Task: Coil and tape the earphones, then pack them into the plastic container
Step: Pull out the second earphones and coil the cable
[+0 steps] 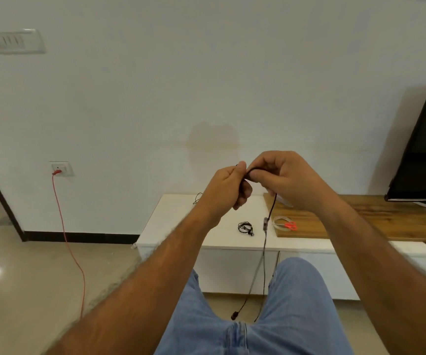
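Above the tabletop (171, 226), both hands' fingers (242, 166) pinch the earphones (264, 242), probably starting a coil; the cord dangles.

No text, label, brand, number or sign can be read anywhere in this view (the picture is soft, and any print there might be is too small to make out).
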`<state>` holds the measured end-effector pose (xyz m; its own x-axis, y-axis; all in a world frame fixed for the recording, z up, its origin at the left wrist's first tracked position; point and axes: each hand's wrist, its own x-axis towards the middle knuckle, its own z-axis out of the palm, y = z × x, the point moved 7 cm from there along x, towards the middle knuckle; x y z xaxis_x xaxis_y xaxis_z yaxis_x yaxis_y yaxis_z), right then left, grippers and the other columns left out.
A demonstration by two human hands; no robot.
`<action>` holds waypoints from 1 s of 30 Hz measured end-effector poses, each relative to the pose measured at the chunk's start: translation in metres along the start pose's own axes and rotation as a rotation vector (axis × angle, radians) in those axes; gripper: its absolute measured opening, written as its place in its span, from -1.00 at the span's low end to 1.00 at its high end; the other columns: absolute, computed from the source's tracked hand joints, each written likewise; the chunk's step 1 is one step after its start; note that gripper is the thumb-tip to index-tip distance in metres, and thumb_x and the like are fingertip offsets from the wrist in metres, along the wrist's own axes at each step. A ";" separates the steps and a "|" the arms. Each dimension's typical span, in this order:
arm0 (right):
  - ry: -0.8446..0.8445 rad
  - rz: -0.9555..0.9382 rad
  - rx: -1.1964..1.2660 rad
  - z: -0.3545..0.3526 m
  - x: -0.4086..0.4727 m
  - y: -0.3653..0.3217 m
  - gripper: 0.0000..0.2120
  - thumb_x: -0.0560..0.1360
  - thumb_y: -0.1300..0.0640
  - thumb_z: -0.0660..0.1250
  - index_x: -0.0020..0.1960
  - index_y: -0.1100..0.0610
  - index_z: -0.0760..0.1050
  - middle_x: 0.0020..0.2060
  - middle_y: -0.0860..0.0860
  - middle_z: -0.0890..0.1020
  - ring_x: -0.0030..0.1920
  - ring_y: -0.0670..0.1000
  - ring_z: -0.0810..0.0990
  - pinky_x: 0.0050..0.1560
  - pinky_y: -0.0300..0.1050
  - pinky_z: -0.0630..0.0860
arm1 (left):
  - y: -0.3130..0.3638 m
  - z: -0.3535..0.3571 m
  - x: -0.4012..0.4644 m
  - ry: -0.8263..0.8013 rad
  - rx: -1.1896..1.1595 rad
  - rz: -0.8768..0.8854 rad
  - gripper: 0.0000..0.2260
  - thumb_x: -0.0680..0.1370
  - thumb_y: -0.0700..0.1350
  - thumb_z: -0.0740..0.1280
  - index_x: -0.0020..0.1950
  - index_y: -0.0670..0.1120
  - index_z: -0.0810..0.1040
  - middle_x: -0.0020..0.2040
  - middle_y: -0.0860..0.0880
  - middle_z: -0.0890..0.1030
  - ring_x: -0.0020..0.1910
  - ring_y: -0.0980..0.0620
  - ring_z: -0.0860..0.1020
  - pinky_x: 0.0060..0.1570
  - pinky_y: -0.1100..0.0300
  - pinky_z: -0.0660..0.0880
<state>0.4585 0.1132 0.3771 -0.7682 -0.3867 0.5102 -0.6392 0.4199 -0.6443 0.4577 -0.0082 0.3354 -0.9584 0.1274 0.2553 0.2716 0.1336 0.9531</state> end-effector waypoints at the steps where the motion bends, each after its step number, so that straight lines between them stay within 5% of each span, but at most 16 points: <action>1: 0.013 -0.001 0.020 -0.002 0.004 0.001 -0.98 0.52 0.21 0.40 -0.09 0.13 0.60 -0.37 0.10 0.64 -0.45 -0.05 0.49 -0.37 -0.20 0.47 | -0.001 0.000 0.000 0.001 -0.023 -0.017 -0.61 0.70 0.02 0.05 -0.15 -0.10 0.54 -0.41 -0.01 0.48 -0.50 0.09 0.36 -0.46 0.23 0.30; 6: 0.044 -0.037 0.088 -0.013 0.022 -0.001 -0.93 0.47 0.28 0.44 -0.09 0.26 0.58 -0.37 -0.02 0.63 -0.42 -0.07 0.54 -0.30 -0.20 0.54 | 0.000 0.001 -0.002 -0.057 -0.148 -0.084 -0.57 0.70 0.09 0.01 -0.15 -0.09 0.52 -0.42 0.03 0.34 -0.49 0.10 0.23 -0.43 0.24 0.21; 13: 0.018 -0.034 0.331 -0.007 0.042 0.005 -0.94 0.53 0.33 0.36 -0.04 0.25 0.60 -0.25 0.17 0.64 -0.23 0.13 0.60 -0.16 0.03 0.60 | 0.017 0.009 -0.004 -0.221 -0.453 -0.119 -0.63 0.69 0.11 0.01 -0.17 -0.05 0.42 -0.43 0.07 0.24 -0.50 0.13 0.14 -0.50 0.29 0.14; 19: -0.061 0.078 0.606 0.022 0.029 0.026 -0.90 0.49 0.15 0.38 -0.08 0.19 0.56 -0.32 -0.03 0.65 -0.29 -0.05 0.62 -0.23 -0.14 0.59 | 0.025 0.018 -0.007 -0.340 -0.559 -0.120 -0.64 0.69 0.10 0.02 -0.16 -0.06 0.40 -0.43 0.07 0.22 -0.53 0.17 0.14 -0.52 0.31 0.12; 23: -0.070 0.134 0.601 0.037 0.016 0.034 -0.78 0.59 0.31 0.26 -0.14 0.13 0.62 -0.33 0.08 0.63 -0.32 0.07 0.59 -0.24 -0.06 0.57 | 0.031 0.013 -0.001 -0.305 -0.639 -0.090 -0.67 0.69 0.06 0.04 -0.16 -0.07 0.40 -0.44 0.07 0.23 -0.54 0.16 0.16 -0.53 0.31 0.13; 30: -0.122 0.198 0.589 0.056 -0.005 0.040 -0.85 0.62 0.22 0.24 0.03 0.22 0.58 -0.31 0.11 0.60 -0.36 0.09 0.57 -0.32 -0.11 0.54 | 0.051 -0.009 0.013 -0.131 -0.454 0.043 -0.67 0.69 0.07 0.04 -0.15 -0.06 0.41 -0.43 0.07 0.27 -0.51 0.13 0.19 -0.47 0.27 0.15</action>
<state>0.4393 0.0858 0.3168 -0.8384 -0.4532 0.3027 -0.3318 -0.0162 -0.9432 0.4584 -0.0081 0.3883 -0.9199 0.2505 0.3017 0.2177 -0.3137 0.9242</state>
